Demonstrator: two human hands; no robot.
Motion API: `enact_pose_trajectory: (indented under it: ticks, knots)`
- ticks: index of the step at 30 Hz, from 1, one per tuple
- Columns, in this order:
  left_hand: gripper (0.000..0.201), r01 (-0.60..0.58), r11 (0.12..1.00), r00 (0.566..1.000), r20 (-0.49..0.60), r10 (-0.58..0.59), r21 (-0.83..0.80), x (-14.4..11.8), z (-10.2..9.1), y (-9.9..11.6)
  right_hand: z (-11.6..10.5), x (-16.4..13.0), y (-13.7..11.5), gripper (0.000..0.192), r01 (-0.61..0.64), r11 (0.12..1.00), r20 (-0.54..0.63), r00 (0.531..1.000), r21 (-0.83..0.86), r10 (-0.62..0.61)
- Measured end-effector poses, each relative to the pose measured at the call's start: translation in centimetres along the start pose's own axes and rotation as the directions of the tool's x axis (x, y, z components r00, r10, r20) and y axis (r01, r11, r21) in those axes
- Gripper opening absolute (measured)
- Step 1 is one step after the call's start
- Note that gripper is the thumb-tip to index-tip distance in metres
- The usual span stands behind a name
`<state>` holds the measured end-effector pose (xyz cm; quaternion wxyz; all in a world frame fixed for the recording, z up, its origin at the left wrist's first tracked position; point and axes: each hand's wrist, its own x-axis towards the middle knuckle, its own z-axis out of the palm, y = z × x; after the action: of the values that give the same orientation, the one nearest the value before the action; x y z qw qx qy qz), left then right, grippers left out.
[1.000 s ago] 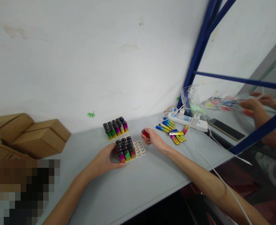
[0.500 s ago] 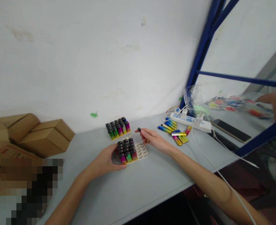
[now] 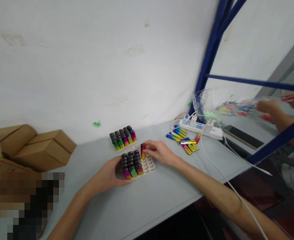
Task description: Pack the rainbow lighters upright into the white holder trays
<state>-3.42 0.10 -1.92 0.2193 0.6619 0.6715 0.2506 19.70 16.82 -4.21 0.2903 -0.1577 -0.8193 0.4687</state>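
A: What have I got on the grey table (image 3: 147, 196)?

B: Cardboard boxes (image 3: 40, 146) far left, a full tray of lighters (image 3: 123, 137) by the wall, loose lighters (image 3: 184, 140) near the power strip (image 3: 200, 128).

A: And my hands?

B: My left hand (image 3: 109, 175) curls around the white tray (image 3: 148, 165), steadying it. My right hand (image 3: 159, 151) pinches a red lighter (image 3: 143, 150) upright over an empty slot at the back.

A: Risk?

B: I'd say a tilted lighter could snag the slot's rim and knock over its neighbours.
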Motion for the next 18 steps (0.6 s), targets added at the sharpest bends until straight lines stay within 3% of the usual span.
enact_pose_trajectory:
  ticks: [4,7,12,15,18]
  knots:
    - [0.059,0.02,1.0,1.0,0.008,-0.02,-0.008,0.0,0.1,-0.4,-0.4,0.0,-0.8,0.023,0.114,0.982,0.131,0.987,-0.149,-0.095]
    - [0.06,0.037,0.999,0.999,0.005,-0.037,-0.005,-0.1,0.0,-0.4,-0.6,0.1,-1.1,0.024,0.151,0.952,0.163,0.98,-0.266,-0.11]
    - [0.058,0.034,0.999,0.999,-0.012,-0.034,-0.026,0.1,0.0,-0.2,-1.6,0.1,-1.1,0.033,0.137,0.96,0.224,0.971,-0.245,-0.082]
    - [0.06,0.02,1.0,1.0,-0.016,-0.02,-0.02,0.1,0.0,-0.3,-3.7,0.2,-0.4,0.032,0.061,0.925,0.068,0.997,-0.376,-0.038]
    - [0.064,0.016,1.0,1.0,0.001,-0.016,-0.004,0.1,0.0,-0.5,-6.1,0.1,1.1,0.03,-0.251,0.715,-0.211,0.966,-0.652,0.146]
